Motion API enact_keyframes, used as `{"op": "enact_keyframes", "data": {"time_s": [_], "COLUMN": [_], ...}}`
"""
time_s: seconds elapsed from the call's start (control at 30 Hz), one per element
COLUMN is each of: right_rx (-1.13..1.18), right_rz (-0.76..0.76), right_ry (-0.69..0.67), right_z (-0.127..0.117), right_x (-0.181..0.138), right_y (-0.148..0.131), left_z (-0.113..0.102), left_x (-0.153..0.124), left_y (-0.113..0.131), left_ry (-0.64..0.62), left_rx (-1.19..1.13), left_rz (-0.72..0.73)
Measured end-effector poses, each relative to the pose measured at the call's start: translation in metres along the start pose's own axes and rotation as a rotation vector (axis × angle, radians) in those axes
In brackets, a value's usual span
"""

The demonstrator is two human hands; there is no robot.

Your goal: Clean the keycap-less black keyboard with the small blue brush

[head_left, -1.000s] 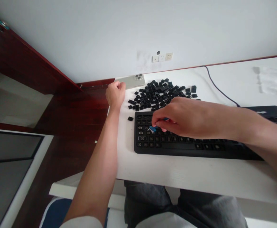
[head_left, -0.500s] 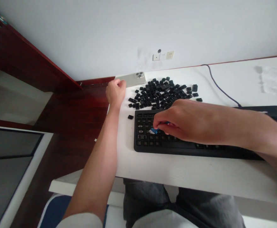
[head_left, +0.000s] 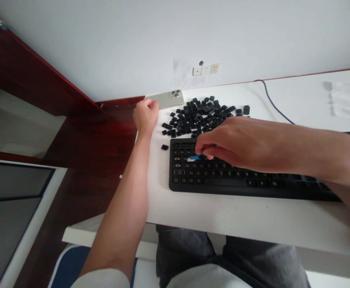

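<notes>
A blue toothbrush with white bristles is pinched in my right hand, most of its handle hidden by the fingers. Its bristles touch the left part of a black keyboard, where the keycaps are off and the switches show. My right forearm crosses above the keyboard's right half and covers much of it. At the table's left edge my left hand rests in a loose fist beside a phone lying with its cameras up. I see nothing in that fist.
Behind the keyboard lies a heap of loose black keycaps. One single keycap sits left of the keyboard. A dark cable runs across the white table. Wall sockets are at the back.
My right hand has moved slightly away from me, carrying the toothbrush from a lower key row to a higher one. My left hand has stayed put.
</notes>
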State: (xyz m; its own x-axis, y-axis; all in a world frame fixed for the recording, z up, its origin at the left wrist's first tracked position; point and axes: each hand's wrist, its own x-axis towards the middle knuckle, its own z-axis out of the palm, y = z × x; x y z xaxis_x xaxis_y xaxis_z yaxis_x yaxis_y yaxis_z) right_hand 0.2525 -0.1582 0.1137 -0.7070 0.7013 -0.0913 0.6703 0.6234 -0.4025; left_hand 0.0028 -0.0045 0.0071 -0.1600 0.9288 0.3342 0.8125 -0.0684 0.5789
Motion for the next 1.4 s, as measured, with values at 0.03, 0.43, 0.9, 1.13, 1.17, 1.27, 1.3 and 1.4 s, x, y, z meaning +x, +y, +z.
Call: {"op": "enact_keyframes", "data": {"time_s": [0.03,0.43,0.9,1.13,1.17,1.27,1.3,1.4], "right_rx": [0.013,0.007,0.030,0.041,0.048,0.085,0.094,0.096], "right_rz": [-0.006,0.052,0.051,0.050,0.046,0.031,0.031,0.032], "right_ry": [-0.006,0.043,-0.019,-0.017,-0.029,-0.054,-0.064,-0.098], "right_z": [0.001,-0.003,-0.003,-0.004,-0.005,-0.008,-0.009,-0.009], "right_x": [0.000,-0.004,-0.004,-0.005,-0.005,-0.006,-0.006,-0.006], "right_y": [0.001,0.023,0.025,0.026,0.026,0.025,0.024,0.020], "left_z": [0.000,-0.001,0.001,0.002,0.002,0.001,0.001,0.001], "left_x": [0.000,-0.001,0.000,0.001,0.001,0.001,0.001,0.000], "left_y": [0.000,-0.002,-0.004,-0.005,-0.005,-0.005,-0.004,-0.004], "left_ry": [0.000,0.002,0.004,0.008,0.007,0.006,0.007,0.008], "left_rx": [-0.002,0.006,0.029,0.020,0.021,0.027,0.028,0.028], "left_rz": [-0.001,0.014,0.026,0.035,0.035,0.032,0.031,0.031]}}
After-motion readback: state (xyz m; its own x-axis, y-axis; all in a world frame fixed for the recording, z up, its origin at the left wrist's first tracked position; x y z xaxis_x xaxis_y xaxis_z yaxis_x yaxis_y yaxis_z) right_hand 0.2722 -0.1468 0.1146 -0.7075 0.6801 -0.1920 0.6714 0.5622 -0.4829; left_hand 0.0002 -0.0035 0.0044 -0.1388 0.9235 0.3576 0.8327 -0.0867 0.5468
